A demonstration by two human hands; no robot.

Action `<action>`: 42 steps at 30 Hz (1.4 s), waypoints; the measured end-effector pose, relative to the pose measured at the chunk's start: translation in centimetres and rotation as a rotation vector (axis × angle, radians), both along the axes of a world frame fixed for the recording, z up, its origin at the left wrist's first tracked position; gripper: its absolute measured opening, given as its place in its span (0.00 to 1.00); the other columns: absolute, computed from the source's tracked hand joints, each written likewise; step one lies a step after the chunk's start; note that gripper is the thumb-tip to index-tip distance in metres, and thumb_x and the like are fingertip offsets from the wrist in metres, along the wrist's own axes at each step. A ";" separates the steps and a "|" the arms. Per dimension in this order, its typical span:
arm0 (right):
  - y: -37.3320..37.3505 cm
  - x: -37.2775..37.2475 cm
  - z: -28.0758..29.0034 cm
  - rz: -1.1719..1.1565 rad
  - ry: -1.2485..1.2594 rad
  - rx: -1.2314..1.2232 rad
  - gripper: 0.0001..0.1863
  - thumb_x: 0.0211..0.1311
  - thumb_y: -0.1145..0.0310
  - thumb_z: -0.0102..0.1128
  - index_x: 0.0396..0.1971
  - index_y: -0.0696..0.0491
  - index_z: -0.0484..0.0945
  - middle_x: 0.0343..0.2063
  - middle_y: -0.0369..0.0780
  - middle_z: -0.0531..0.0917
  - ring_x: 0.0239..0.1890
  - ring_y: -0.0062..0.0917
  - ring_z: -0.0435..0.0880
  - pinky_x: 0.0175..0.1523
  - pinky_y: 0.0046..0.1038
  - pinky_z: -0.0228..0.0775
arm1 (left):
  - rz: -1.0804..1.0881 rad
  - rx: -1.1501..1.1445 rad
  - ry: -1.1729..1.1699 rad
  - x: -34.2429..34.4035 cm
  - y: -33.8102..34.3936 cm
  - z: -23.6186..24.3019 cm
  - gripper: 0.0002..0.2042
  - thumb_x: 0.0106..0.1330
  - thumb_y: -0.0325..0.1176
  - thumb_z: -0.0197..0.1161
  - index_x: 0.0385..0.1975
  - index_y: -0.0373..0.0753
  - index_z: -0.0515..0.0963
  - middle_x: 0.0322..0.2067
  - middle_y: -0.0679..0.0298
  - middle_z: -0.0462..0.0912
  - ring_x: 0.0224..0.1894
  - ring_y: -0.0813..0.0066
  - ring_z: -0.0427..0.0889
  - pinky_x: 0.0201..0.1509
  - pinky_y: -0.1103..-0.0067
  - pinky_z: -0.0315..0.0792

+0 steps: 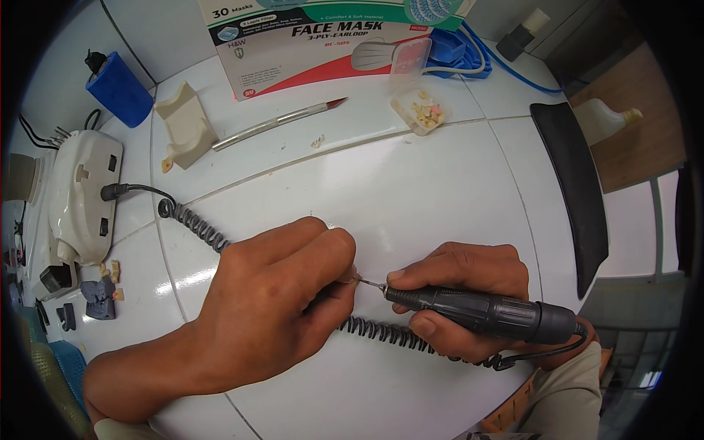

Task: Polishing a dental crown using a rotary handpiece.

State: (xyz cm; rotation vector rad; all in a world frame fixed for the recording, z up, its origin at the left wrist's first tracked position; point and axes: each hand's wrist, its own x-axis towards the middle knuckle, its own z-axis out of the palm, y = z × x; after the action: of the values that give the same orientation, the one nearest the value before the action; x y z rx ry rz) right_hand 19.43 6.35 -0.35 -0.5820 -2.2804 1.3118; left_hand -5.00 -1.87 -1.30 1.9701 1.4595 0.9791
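My right hand (473, 268) is wrapped round a black rotary handpiece (491, 314), its thin metal bur (372, 283) pointing left. The fingers of my left hand (279, 282) are pinched together at the bur's tip. Whatever they hold is tiny and mostly covered by the fingertips, so its kind does not show. From the back of the handpiece a coiled black cord (396, 334) passes beneath my left hand to a white control unit (86, 194) on the left.
Behind my hands lie a slim metal-handled brush (282, 123), a cream cradle-shaped stand (185, 126) and a lidded clear box (419, 121) of small tooth-coloured pieces. A mask carton (293, 62) stands at the back. Grey and yellowish bits (100, 297) sit at left; a black strip (572, 191) edges the right.
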 end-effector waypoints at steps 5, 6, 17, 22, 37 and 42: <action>-0.2 -0.3 -0.8 -0.031 0.090 0.026 0.19 0.57 0.70 0.76 0.48 0.61 0.88 0.34 0.46 0.91 0.30 0.27 0.92 0.36 0.25 0.84 | 0.001 -0.018 -0.001 0.0 -0.1 0.1 0.09 0.53 0.16 0.74 0.29 0.32 0.79 0.31 0.58 0.83 0.28 0.69 0.86 0.29 0.77 0.79; -0.1 -0.3 -0.9 -0.029 0.091 0.028 0.19 0.57 0.70 0.76 0.48 0.61 0.88 0.34 0.46 0.91 0.30 0.27 0.92 0.36 0.25 0.84 | 0.000 -0.016 -0.003 0.0 -0.1 0.0 0.09 0.53 0.16 0.74 0.29 0.32 0.79 0.31 0.58 0.83 0.28 0.69 0.87 0.30 0.77 0.79; -0.1 -0.2 -0.7 -0.021 0.100 0.050 0.19 0.57 0.69 0.77 0.47 0.61 0.88 0.35 0.46 0.91 0.30 0.28 0.92 0.36 0.26 0.84 | -0.004 -0.006 -0.005 0.0 0.1 0.0 0.09 0.54 0.16 0.74 0.30 0.31 0.80 0.32 0.57 0.83 0.29 0.69 0.88 0.30 0.77 0.80; 0.1 0.6 -0.2 -0.129 0.085 -0.236 0.18 0.62 0.67 0.73 0.49 0.60 0.86 0.35 0.46 0.91 0.30 0.26 0.91 0.37 0.26 0.83 | 0.057 -0.039 -0.088 0.1 0.1 -0.2 0.08 0.59 0.16 0.73 0.35 0.32 0.82 0.34 0.58 0.86 0.30 0.73 0.88 0.32 0.79 0.80; 0.0 0.1 -0.4 -0.069 0.060 -0.071 0.19 0.60 0.68 0.74 0.50 0.60 0.85 0.35 0.47 0.91 0.34 0.29 0.94 0.41 0.26 0.85 | 0.005 0.018 -0.061 0.1 0.3 -0.2 0.12 0.58 0.16 0.70 0.42 0.32 0.86 0.32 0.60 0.85 0.27 0.74 0.86 0.30 0.79 0.78; 0.0 -0.1 -0.6 -0.060 0.058 -0.027 0.20 0.58 0.68 0.76 0.50 0.60 0.85 0.34 0.47 0.91 0.33 0.29 0.93 0.39 0.26 0.85 | -0.001 0.015 -0.051 0.1 0.3 -0.1 0.12 0.58 0.17 0.70 0.42 0.32 0.86 0.32 0.60 0.85 0.27 0.74 0.86 0.30 0.79 0.78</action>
State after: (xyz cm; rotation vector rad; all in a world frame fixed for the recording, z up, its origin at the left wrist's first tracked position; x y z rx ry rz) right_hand 19.36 6.30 -0.99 -0.6094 -2.1848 1.3159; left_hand -4.93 -1.60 -1.42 1.9423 1.4277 1.0353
